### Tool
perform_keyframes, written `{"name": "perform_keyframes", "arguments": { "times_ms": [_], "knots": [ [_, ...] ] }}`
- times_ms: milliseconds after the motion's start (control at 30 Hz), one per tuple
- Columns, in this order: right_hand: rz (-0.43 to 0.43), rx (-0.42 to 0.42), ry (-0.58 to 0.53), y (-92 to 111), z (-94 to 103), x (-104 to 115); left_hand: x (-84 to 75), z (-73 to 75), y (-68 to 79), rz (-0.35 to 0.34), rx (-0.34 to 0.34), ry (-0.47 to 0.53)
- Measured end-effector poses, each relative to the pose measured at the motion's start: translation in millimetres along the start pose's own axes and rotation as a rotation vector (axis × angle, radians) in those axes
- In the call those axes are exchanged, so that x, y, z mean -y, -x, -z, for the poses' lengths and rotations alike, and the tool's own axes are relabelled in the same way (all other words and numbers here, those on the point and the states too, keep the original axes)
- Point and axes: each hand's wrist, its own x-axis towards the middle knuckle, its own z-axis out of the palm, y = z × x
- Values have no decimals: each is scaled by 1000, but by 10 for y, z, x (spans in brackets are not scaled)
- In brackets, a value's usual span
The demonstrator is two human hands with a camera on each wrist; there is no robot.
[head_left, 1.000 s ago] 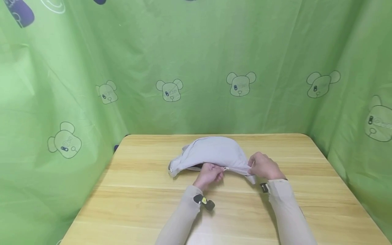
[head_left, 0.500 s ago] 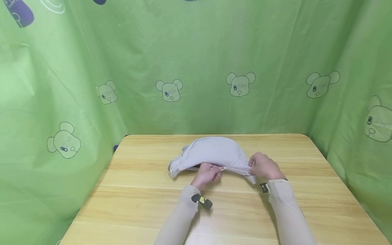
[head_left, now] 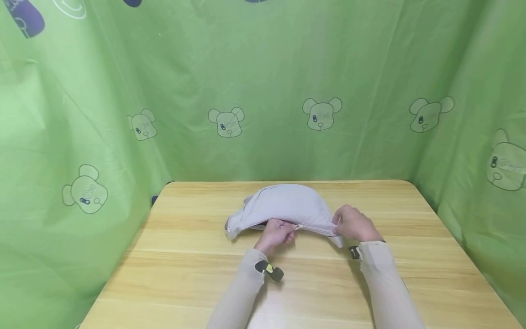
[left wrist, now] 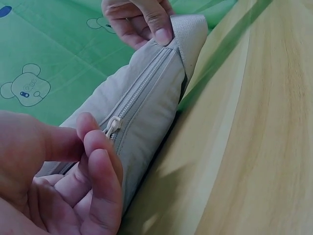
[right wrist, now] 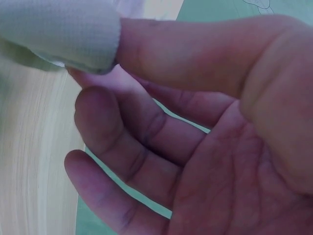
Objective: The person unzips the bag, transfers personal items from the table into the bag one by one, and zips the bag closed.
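A pale grey waist bag (head_left: 289,201) lies on the table, its zipper side facing the person. My left hand (head_left: 277,234) pinches the zipper pull (left wrist: 113,126) between thumb and fingers at the bag's front. Right of the slider the zipper teeth (left wrist: 146,81) are joined; left of it the opening shows a dark gap, partly hidden by the left hand. My right hand (head_left: 355,223) grips the bag's right end between thumb and fingers, beside the webbing strap (left wrist: 190,39). In the right wrist view the thumb lies on the fabric and the other fingers are loosely bent.
The wood-grain table (head_left: 185,283) extends around the bag on every side. A green curtain (head_left: 263,68) printed with bear heads hangs behind and at both sides. A dark wrist strap with a small device (head_left: 269,270) sits on the left sleeve.
My left hand has shifted slightly left with the zipper pull, lengthening the joined stretch of teeth. My right hand stays at the bag's right end.
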Motion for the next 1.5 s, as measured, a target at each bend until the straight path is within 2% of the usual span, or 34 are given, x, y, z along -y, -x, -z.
{"name": "perform_keyframes", "arguments": {
  "times_ms": [400,633,900,1133,1500],
  "knots": [
    [6,5,-9,-19,-1,-3,-21,79,24,4,-16,-26],
    [17,25,-13,-35,6,-46,38,52,-9,4,34,-8],
    [15,33,-22,-31,-4,-41,83,21,-38,26,48,143],
    [20,25,-28,-28,-10,-46,69,14,-22,59,59,225],
    [23,19,-20,-14,3,-25,78,-2,2,13,-25,195]
  ]
}}
